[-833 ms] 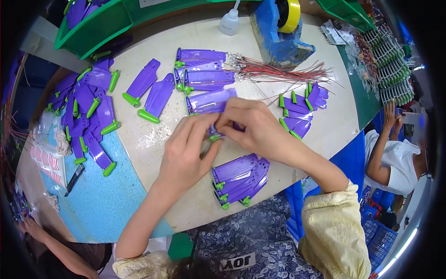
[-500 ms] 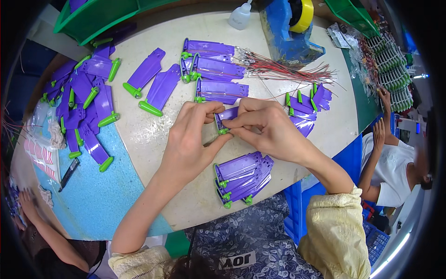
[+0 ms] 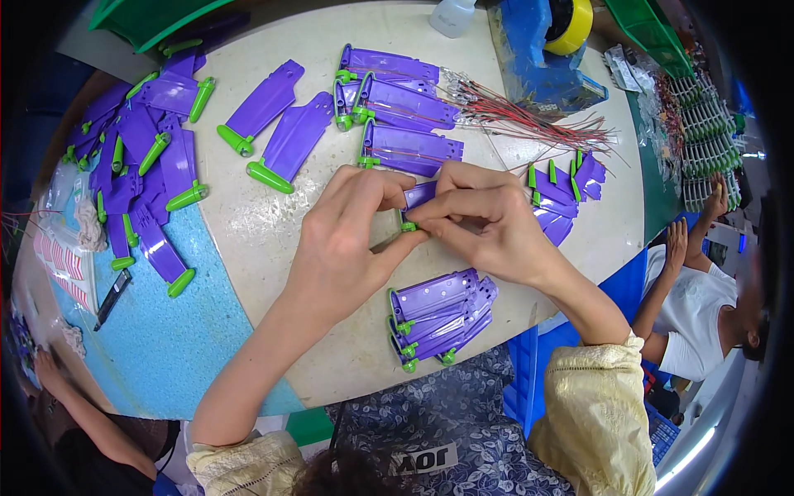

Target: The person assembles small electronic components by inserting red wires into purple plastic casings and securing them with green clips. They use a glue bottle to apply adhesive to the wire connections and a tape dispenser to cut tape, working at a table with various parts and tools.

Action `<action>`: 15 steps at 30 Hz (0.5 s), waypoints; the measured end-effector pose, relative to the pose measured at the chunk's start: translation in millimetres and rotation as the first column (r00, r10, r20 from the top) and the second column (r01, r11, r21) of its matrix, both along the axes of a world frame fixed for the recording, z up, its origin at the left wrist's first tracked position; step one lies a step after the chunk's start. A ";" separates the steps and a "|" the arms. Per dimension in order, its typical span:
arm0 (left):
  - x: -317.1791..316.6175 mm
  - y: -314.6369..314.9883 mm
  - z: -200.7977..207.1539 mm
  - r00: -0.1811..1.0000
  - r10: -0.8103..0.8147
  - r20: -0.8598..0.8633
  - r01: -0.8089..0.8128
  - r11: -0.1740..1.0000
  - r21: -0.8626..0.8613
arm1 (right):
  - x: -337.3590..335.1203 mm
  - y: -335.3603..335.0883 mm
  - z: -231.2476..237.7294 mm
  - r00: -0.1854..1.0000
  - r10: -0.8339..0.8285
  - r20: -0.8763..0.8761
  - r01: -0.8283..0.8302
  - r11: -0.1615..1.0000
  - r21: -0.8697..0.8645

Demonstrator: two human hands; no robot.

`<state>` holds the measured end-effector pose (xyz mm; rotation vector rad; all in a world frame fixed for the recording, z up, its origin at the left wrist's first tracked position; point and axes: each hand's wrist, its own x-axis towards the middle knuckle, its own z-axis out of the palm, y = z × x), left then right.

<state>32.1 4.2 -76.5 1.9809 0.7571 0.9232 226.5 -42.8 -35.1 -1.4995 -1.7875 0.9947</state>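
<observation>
In front of me a purple plastic wing piece (image 3: 420, 194) with a green tip is held between both hands. My left hand (image 3: 335, 240) pinches its green-tipped end with thumb and forefinger. From the other side my right hand (image 3: 496, 219) presses thumb and fingertips against the same end, hiding much of the piece. Just beyond lie several purple wings (image 3: 413, 147) with thin wires along them. A bundle of red wires (image 3: 529, 120) spreads to their right. Nearer me is a stack of purple wings (image 3: 438, 302); another group (image 3: 556, 221) sits beyond my right wrist.
Two purple wings (image 3: 296, 140) lie left of centre, and a heap (image 3: 169, 169) fills the table's left side. A black cutter knife (image 3: 113, 299) rests by the blue mat (image 3: 174, 347). Behind stand a blue tape dispenser (image 3: 538, 70) and white bottle (image 3: 453, 16). Co-workers sit at both sides.
The view has shifted slightly, so the table things sit a little differently in the picture. Both hands keep their pinch on the wing piece; the right fingertips have moved slightly over its green end.
</observation>
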 end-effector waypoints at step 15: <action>4.5 0.6 2.1 0.990 -0.013 -0.143 0.052 0.961 0.273 | 5.3 7.6 1.3 0.907 -0.336 0.253 0.341 0.940 0.024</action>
